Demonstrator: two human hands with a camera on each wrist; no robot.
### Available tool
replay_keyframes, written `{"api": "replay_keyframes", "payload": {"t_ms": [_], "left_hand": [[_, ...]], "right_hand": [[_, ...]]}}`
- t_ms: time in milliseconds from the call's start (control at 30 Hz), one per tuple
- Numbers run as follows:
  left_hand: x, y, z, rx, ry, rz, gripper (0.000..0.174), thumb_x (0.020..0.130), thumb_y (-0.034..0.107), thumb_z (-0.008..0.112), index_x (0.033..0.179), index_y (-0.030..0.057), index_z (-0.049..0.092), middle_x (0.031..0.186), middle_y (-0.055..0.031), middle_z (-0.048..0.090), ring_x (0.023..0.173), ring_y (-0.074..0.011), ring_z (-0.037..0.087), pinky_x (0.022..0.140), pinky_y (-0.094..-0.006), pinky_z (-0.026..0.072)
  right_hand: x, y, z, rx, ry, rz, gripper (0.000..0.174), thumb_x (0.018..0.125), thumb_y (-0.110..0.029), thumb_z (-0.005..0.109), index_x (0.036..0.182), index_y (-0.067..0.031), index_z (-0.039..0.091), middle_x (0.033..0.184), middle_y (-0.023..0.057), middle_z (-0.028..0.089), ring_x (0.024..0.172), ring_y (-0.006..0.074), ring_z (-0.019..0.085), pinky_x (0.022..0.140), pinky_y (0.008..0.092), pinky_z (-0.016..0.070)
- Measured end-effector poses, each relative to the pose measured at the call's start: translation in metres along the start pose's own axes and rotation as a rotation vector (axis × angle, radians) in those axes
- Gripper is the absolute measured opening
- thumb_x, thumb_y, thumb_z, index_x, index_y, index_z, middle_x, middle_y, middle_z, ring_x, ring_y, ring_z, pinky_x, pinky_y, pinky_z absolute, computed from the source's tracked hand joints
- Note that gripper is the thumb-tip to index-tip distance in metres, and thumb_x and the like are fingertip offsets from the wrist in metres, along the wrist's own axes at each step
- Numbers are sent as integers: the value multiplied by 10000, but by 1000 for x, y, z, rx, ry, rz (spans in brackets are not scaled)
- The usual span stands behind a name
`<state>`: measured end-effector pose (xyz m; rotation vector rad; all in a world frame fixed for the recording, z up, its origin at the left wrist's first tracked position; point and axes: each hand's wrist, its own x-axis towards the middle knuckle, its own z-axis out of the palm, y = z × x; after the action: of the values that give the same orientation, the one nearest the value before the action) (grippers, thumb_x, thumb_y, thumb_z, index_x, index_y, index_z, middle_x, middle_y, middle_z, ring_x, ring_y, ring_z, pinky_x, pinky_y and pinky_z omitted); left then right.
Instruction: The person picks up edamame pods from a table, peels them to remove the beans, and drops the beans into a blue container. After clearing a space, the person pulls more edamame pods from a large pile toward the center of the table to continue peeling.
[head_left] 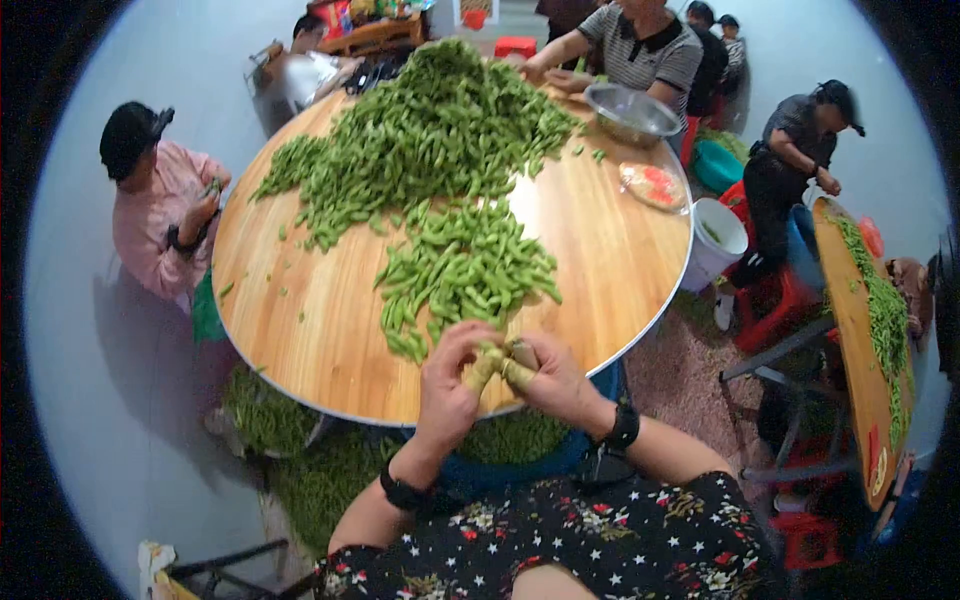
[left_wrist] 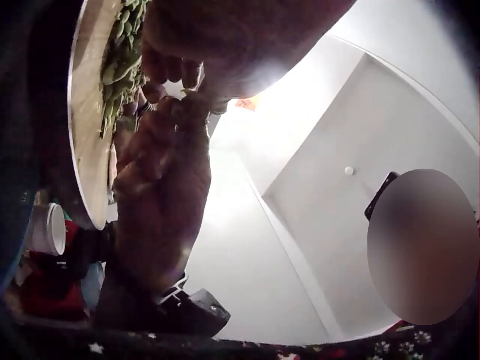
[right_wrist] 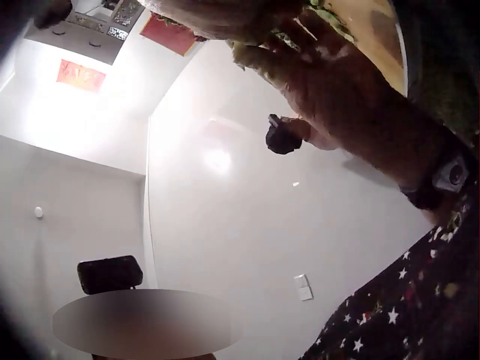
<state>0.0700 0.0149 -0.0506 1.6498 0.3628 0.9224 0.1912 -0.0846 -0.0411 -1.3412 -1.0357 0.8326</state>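
Over the near edge of the round wooden table (head_left: 330, 350), both hands meet with fingers curled and thumbs close together. Yellowish-green wraps cover both thumbs. The left hand (head_left: 448, 390) and the right hand (head_left: 562, 385) pinch a small green soybean pod (head_left: 489, 349) between them, mostly hidden by the fingers. Just beyond the fingertips lies a loose spread of soybean pods (head_left: 465, 265), joined at the back to a tall heap of pods (head_left: 430, 130). In the left wrist view, the right hand (left_wrist: 161, 180) is dark against the wall. The right wrist view shows the left hand (right_wrist: 330, 90) beside greenish material.
A metal bowl (head_left: 632, 112) and a flat packet (head_left: 653, 186) sit at the table's right. Beside it stands a white bucket (head_left: 718, 245). More pods (head_left: 330, 490) lie below the table. Several people sit around; another table (head_left: 850, 330) holds greens at right.
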Motion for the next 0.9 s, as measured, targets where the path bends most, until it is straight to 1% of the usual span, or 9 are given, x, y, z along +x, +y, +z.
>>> {"api": "replay_keyframes", "payload": {"t_ms": [33, 133, 233, 567, 667, 733, 767, 833, 900], "left_hand": [[-2, 0, 1, -2, 14, -44, 153, 874, 114, 604, 992, 22, 636, 973, -68, 623, 900, -153, 580, 751, -277, 460], [-3, 6, -4, 32, 31, -146, 147, 878, 121, 608, 979, 17, 634, 830, -85, 656, 747, -181, 619, 674, -282, 466], [-5, 5, -6, 369, -75, -45, 149, 855, 132, 640, 916, -3, 628, 727, -161, 613, 643, -274, 599, 597, -344, 453], [-13, 9, -13, 550, -281, 109, 172, 817, -12, 540, 988, -30, 542, 871, -209, 574, 805, -375, 575, 687, -400, 471], [-13, 6, -9, 562, -306, 171, 170, 810, -19, 541, 979, -24, 545, 842, -205, 568, 800, -376, 579, 693, -398, 475], [-16, 1, -8, 486, -302, 217, 142, 848, 13, 549, 988, -3, 559, 823, -167, 604, 730, -326, 596, 655, -360, 481], [-18, 2, -8, 487, -304, 214, 142, 848, 13, 549, 988, -3, 559, 823, -167, 604, 730, -326, 596, 655, -360, 481], [-20, 7, -9, 452, -277, -20, 162, 861, 39, 555, 1018, -2, 562, 824, -162, 614, 749, -317, 608, 663, -361, 487], [-19, 14, -6, 474, -258, -38, 163, 868, 52, 556, 1021, -6, 565, 826, -160, 616, 744, -311, 612, 658, -360, 488]], "right_hand": [[2, 0, -4, -224, 15, -58, 111, 879, -135, 617, 912, -30, 597, 694, 0, 502, 668, 96, 458, 593, 257, 386], [3, -6, -7, -401, 152, -371, 122, 864, -98, 605, 964, -30, 615, 827, 116, 577, 687, 223, 546, 622, 296, 439], [5, -7, -7, -416, 141, -480, 126, 853, -65, 595, 972, -26, 609, 876, 149, 585, 717, 289, 574, 635, 335, 470], [0, 5, -12, -486, -7, -480, 184, 815, -75, 647, 981, -14, 597, 834, 160, 578, 715, 315, 578, 610, 364, 472], [0, 13, -18, -321, -22, -412, 116, 856, -116, 633, 939, -39, 608, 746, 110, 562, 601, 231, 542, 539, 324, 435], [1, 15, -24, 365, -159, 170, 180, 871, -153, 648, 966, -3, 619, 707, 47, 552, 532, 102, 498, 442, 223, 373], [3, 13, -25, 500, -191, 257, 184, 907, -193, 608, 946, -14, 616, 677, 6, 518, 463, 58, 425, 387, 195, 312], [2, 9, -29, 614, -184, 377, 152, 906, -191, 609, 951, -47, 621, 670, -11, 498, 482, 54, 424, 402, 199, 319], [1, 9, -31, 731, -177, 499, 122, 904, -189, 609, 957, -81, 625, 663, -27, 478, 501, 49, 422, 416, 203, 325]]}}
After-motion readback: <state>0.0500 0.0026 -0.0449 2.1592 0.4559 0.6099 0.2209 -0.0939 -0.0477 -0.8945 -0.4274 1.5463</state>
